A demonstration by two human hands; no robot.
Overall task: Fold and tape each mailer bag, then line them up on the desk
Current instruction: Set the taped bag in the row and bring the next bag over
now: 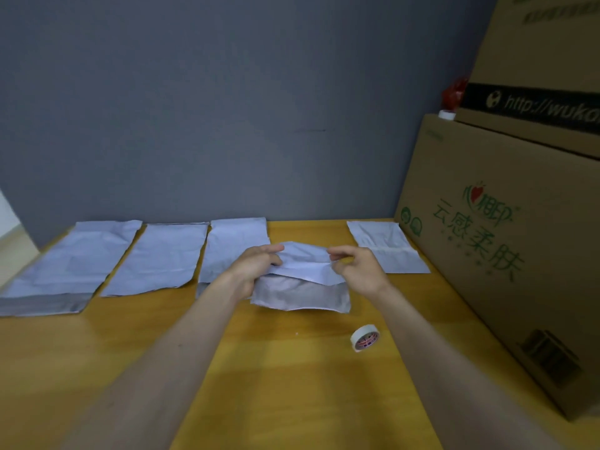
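A grey mailer bag (pixel 302 293) lies in the middle of the wooden desk (pixel 259 368), its white top part folded toward me. My left hand (pixel 256 269) grips the fold's left edge. My right hand (pixel 357 271) pinches the fold's right edge between thumb and fingers. Three flat mailer bags lie in a row at the back left: one (pixel 65 264), a second (pixel 162 258) and a third (pixel 230 248). Another mailer bag (pixel 389 248) lies at the back right. A roll of white tape (pixel 365 337) stands on the desk near my right forearm.
Stacked cardboard boxes (pixel 503 254) stand along the desk's right side, with a small white roll (pixel 446 114) and something red (pixel 454 90) on top. A grey wall (pixel 227 108) closes the back of the desk.
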